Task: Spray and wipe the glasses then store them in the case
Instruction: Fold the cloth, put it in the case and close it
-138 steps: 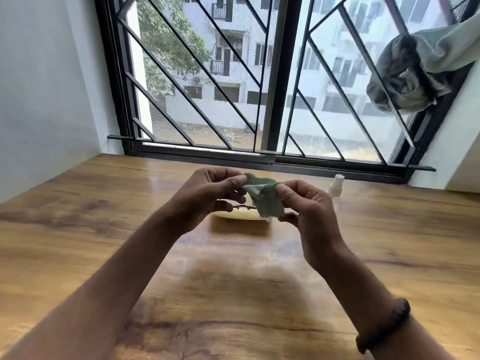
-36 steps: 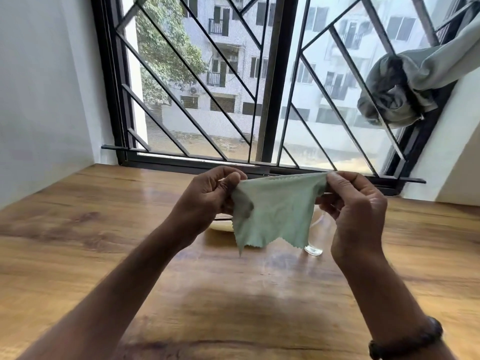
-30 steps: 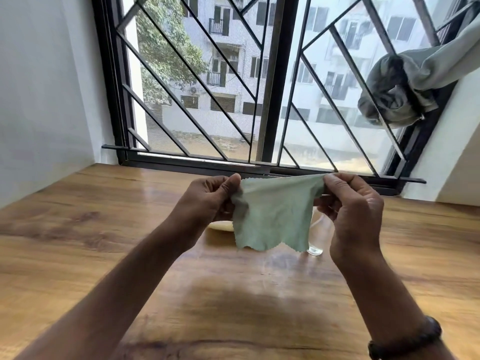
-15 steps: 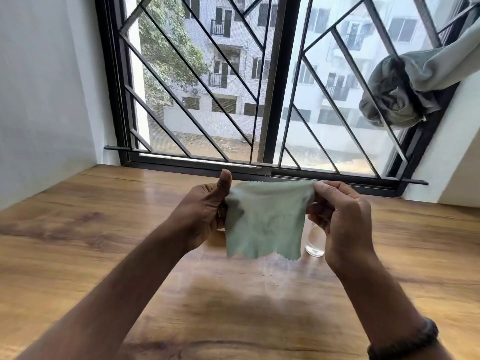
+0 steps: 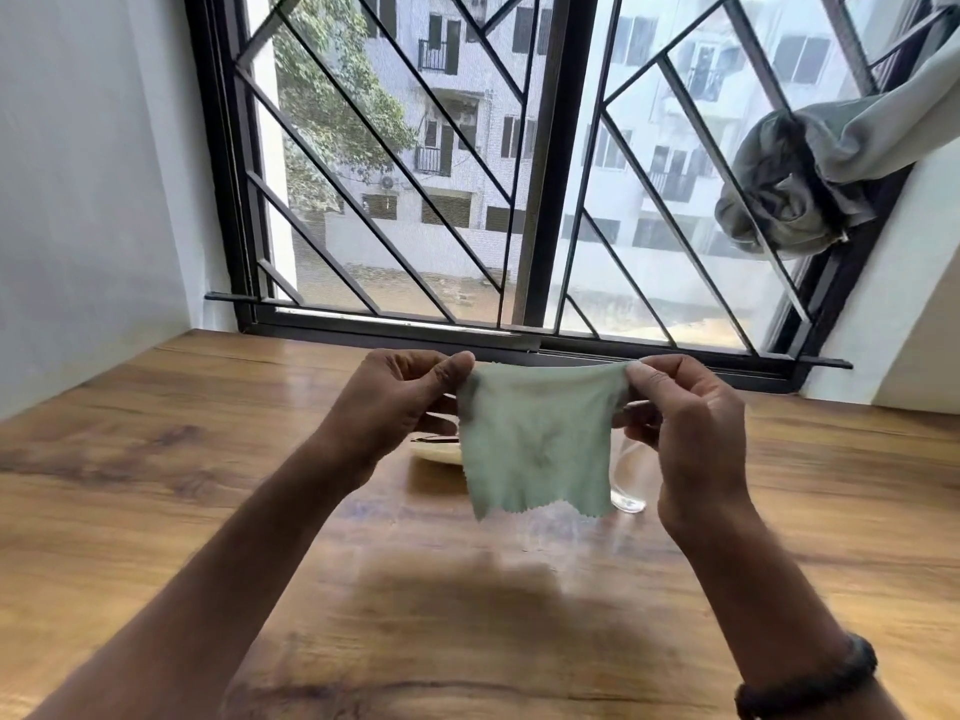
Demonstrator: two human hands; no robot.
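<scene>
Above the table [image 5: 156, 511], pale green cloth [image 5: 535, 444], zigzag-edged, spread flat

Cloth [image 5: 535, 444] hangs above the tabletop [image 5: 156, 459], between the two hands: left hand [image 5: 395, 402] pinches its upper left corner, right hand [image 5: 685, 433] its upper right. Behind the cloth, on the tabletop: case [image 5: 439, 453] to the left, partly hidden; spray bottle [image 5: 628, 480] to the right. Window [image 5: 535, 200] stands behind the tabletop's far edge. Bundled curtain [image 5: 789, 189] hangs at the window's upper right.
</scene>
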